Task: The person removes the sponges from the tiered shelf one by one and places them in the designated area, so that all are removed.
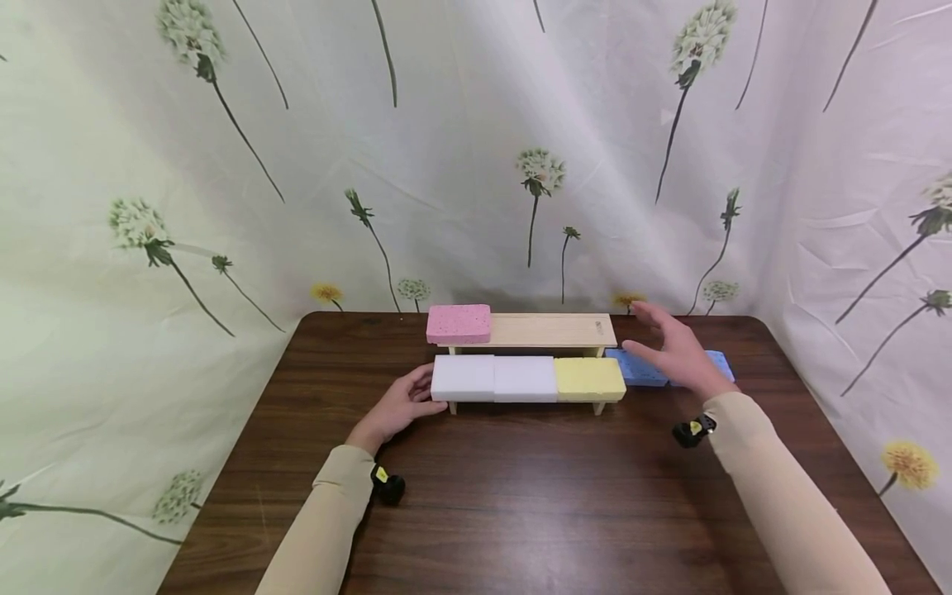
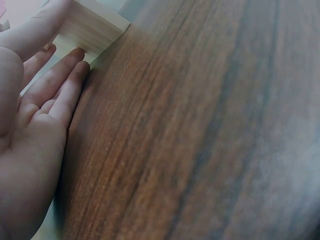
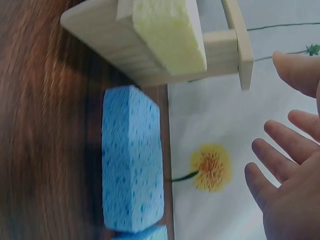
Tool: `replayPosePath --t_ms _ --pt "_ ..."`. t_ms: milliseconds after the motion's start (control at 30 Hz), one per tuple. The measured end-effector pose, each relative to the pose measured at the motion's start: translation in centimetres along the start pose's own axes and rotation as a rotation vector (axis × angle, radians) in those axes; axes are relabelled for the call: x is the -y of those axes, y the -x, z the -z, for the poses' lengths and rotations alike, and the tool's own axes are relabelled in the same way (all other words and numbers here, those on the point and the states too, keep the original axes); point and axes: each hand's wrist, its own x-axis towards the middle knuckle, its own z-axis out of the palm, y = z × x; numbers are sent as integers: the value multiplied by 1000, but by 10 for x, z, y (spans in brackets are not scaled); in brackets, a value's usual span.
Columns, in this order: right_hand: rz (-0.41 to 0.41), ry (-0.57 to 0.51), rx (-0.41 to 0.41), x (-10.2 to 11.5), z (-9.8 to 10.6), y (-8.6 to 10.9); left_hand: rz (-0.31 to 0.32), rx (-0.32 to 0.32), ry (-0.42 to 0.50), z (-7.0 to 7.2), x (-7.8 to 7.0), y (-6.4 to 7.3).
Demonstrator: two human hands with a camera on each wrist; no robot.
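A two-tier wooden rack (image 1: pixel 550 329) stands on the table. Along its lower, front tier lie two white sponges (image 1: pixel 463 378) and a yellow sponge (image 1: pixel 591 378), side by side. One pink sponge (image 1: pixel 459 324) lies at the left end of the upper tier. At the rack's left end is my left hand (image 1: pixel 399 405), its fingers extended against the wooden side, as the left wrist view shows. My right hand (image 1: pixel 680 354) hovers with spread fingers and nothing in it, right of the rack. Beneath it, two blue sponges (image 3: pixel 132 160) rest on the table, partly hidden by the hand in the head view.
The dark wood-grain table (image 1: pixel 535 504) reaches back to a white curtain (image 1: pixel 461 165) printed with dandelions, which also hangs on both sides. A black wrist camera (image 1: pixel 693 430) is strapped at the right sleeve, another (image 1: pixel 387 486) at the left.
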Motion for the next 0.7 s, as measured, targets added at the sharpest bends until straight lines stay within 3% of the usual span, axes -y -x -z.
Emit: replayPosePath --t_ms 700 --pt "150 14 11 40 -25 -24 6 -8 -3 -1 -4 1"
